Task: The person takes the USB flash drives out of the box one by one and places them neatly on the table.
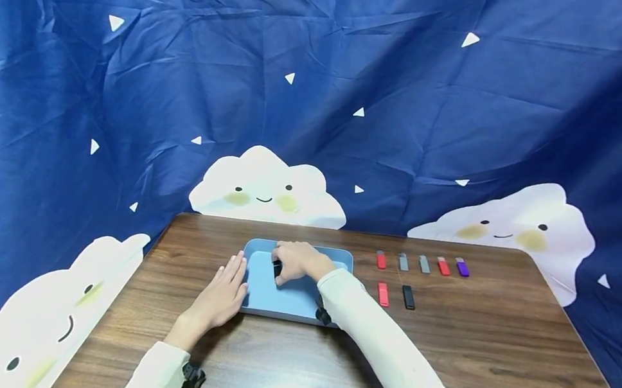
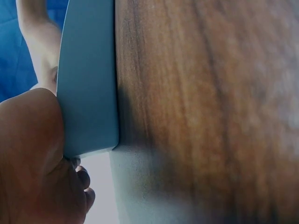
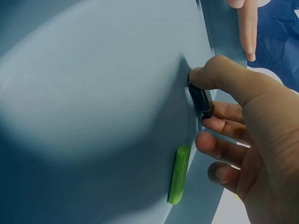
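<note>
A light blue tray lies on the wooden table. My right hand is over its left half, pinching a small black USB stick between thumb and fingers. In the right wrist view the stick is just above or touching the tray floor, near a wall; which of the two I cannot tell. A green USB stick lies by that same wall, below the hand; in the head view the right hand hides it. My left hand rests against the tray's left side, its fingers straight along the rim.
To the right of the tray lie several USB sticks in two rows. The back row has red, grey and a purple stick; the front row has a pinkish-red stick and a black one. A blue curtain hangs behind the table.
</note>
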### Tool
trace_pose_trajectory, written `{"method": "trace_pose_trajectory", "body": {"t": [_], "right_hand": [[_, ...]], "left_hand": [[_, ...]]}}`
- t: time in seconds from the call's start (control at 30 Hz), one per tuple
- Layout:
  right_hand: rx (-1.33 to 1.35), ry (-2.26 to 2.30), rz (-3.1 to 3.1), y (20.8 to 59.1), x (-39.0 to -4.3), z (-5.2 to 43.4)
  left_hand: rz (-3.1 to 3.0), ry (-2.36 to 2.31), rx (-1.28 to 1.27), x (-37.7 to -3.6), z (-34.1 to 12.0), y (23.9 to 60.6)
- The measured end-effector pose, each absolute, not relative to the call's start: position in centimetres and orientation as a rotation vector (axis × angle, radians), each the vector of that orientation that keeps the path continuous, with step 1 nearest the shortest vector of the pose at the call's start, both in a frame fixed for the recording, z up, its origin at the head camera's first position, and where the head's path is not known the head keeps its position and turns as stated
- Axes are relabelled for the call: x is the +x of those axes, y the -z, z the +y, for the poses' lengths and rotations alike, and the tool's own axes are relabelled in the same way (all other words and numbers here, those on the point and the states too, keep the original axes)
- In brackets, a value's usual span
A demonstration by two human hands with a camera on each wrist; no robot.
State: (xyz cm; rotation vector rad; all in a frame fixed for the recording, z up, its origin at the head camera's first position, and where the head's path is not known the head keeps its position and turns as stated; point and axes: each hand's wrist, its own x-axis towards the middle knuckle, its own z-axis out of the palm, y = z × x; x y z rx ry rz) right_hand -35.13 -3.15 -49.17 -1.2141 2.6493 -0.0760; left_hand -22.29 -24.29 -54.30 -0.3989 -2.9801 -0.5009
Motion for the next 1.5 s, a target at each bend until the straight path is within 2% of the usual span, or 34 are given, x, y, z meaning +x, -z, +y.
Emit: {"method": "trace_pose_trajectory", "body": {"t": [0.77,1.5], "right_hand": [[-1.291,0.061,2.674,47.2,-34.5,-2.2],[-1.335,0.120,2.723,44.8,-33.1,2.0]], "left_hand": [[-2.976,0.514,-0.401,-22.1,-24.4,53.9],[-2.982,0.527,-0.415,-22.4,-24.8,54.7]]}}
